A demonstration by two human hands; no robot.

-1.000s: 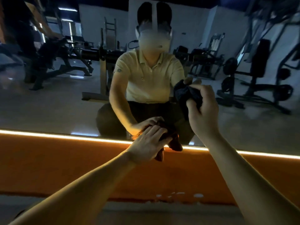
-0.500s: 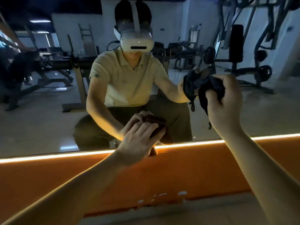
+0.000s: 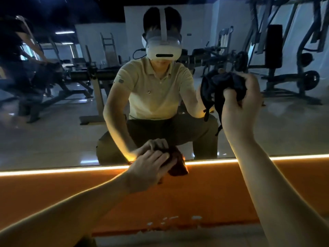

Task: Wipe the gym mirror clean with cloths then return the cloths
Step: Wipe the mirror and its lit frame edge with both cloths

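— Where was the brown cloth (image 3: 178, 169)?

— At the bottom edge of the mirror (image 3: 53, 136), under the left hand (image 3: 151, 168). The fingers (image 3: 161, 157) lay spread over its top, nearly straight, pressing it against the glass rather than wrapping it. Most of the cloth stuck out past the fingertips to the right.

— Which way did it run?

— It was bunched, roughly up and down. Its lower corner hung over the lit strip (image 3: 53, 171) onto the orange band (image 3: 195, 196) below the mirror.

— And the dark cloth (image 3: 235, 82)?

— Higher and to the right, wadded in the right hand (image 3: 240, 106), close against the glass. The fingers curled over it from the far side and the thumb (image 3: 229, 94) clamped it from the near side, a firm grip. The wad had no clear long side. A thin loose end (image 3: 219, 128) dangled straight down beside the wrist.

— Was it touching the mirror?

— I couldn't tell. The cloth and its reflection ran together.

— What else was there?

— Both forearms reached in from the lower edge. The mirror showed the person crouching in a pale polo shirt and a white headset, with weight machines and benches behind. Pale flecks marked the foot of the orange band, just above the light floor (image 3: 178, 236).
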